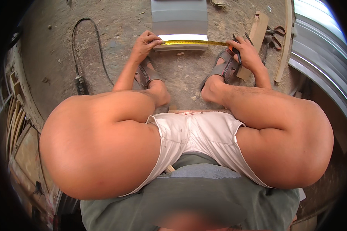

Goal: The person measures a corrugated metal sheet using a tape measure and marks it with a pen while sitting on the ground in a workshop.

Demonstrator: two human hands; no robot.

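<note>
A yellow tape measure [196, 42] is stretched across the near end of a grey ribbed metal sheet [179, 21] on the ground. My left hand [144, 45] pinches the blade's end at the sheet's left edge. Past the right edge, my right hand [246, 52] is closed around the tape's case, of which a bit of orange and black shows. Slim black pieces [236, 53] stick out between the right fingers; whether they are a pen or another tool I cannot tell. My sandalled feet stand on either side, just behind the tape.
To the right lie a wooden board [256, 34], snips with dark handles [274, 38], a long wood strip [285, 50] and larger ribbed metal sheets [322, 42]. On the left, a black cable [98, 42] loops to a corded plug or tool [81, 84]. Timber [17, 111] leans farther left.
</note>
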